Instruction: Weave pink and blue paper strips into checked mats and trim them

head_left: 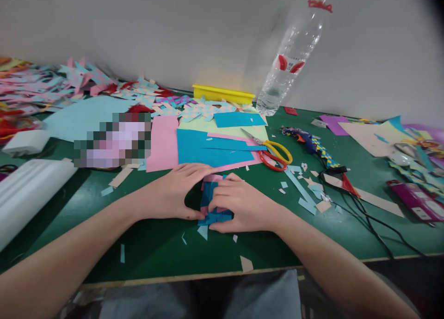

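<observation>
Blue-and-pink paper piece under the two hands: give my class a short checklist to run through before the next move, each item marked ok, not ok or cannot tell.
1. Right hand on the paper piece: ok, its fingers rest on it.
2. Left hand at the piece: ok, curved around its left side.
3. Whole piece visible for checking: not ok, fingers cover part of it.
4. Scissors out of both hands: ok, lying beyond the right hand.
5. Space around the hands free of scraps: not ok, several lie nearby.
6. Bottle capped: cannot tell, its top is cut off by the picture.
</observation>
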Motion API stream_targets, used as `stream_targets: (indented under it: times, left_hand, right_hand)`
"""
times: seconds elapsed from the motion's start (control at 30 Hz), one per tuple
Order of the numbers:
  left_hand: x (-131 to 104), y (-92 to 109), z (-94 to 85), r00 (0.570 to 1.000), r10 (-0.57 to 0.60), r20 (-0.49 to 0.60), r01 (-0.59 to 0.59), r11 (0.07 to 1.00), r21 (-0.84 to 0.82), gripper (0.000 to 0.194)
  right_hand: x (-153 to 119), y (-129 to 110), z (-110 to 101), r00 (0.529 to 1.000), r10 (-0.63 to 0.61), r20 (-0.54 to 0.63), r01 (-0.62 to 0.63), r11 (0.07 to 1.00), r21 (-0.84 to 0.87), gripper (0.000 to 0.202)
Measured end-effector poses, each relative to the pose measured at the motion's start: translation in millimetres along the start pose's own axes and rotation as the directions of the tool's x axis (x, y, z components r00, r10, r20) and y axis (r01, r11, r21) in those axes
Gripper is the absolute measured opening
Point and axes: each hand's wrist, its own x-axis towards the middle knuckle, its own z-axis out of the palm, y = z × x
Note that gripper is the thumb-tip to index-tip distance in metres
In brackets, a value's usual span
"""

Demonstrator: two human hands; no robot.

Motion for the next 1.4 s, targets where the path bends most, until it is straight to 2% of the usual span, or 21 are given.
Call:
stream_targets:
  times: [0.13,0.3,0.43,0.57,0.7,0.93,1.1,1.2,1.4]
  left_hand:
    - [1,0,2.8,0.998,-0.025,0.061,0.027,0.999,-0.035,0.091]
    - [2,0,1.9,0.999,-0.001,0.04,0.002,1.0,-0.019,0.087]
    - [2,0,1.6,0.999,0.042,0.024,-0.042,0.999,-0.007,0.081]
    - [2,2,-0.2,1.0,0.016,0.014,-0.016,1.0,-0.023,0.078]
    - [2,3,-2.1,1.0,0.002,0.021,-0.001,0.999,-0.037,0.066]
    - [3,4,-1.5,0.999,0.037,-0.011,-0.038,0.999,-0.013,0.06]
    - [4,9,5.5,0.997,0.03,-0.069,-0.029,0.999,0.017,0.085]
    - [8,15,13.6,0.996,0.011,-0.09,-0.007,0.999,0.051,0.094]
    - [17,22,26.3,0.988,-0.047,-0.147,0.059,0.995,0.078,0.092]
  right_hand:
    - [0,-2,1,1.0,-0.004,-0.023,0.004,1.0,0.006,0.021]
    - [1,-3,3,0.999,-0.005,-0.049,0.004,1.0,-0.021,0.017]
    - [2,-3,3,0.992,0.088,-0.091,-0.082,0.994,0.071,0.021]
    - [1,-3,-3,0.952,0.218,-0.213,-0.178,0.965,0.194,0.017]
    - [-1,-2,-11,0.884,0.29,-0.367,-0.238,0.954,0.182,0.011]
    - [-3,3,-15,0.861,0.163,-0.482,-0.198,0.98,-0.022,0.016]
    - [-3,6,-11,0.868,0.098,-0.486,-0.162,0.983,-0.091,0.016]
    - [-2,8,-8,0.87,0.062,-0.49,-0.143,0.981,-0.13,0.016]
    - [-2,9,-7,0.863,0.027,-0.505,-0.121,0.981,-0.154,0.015]
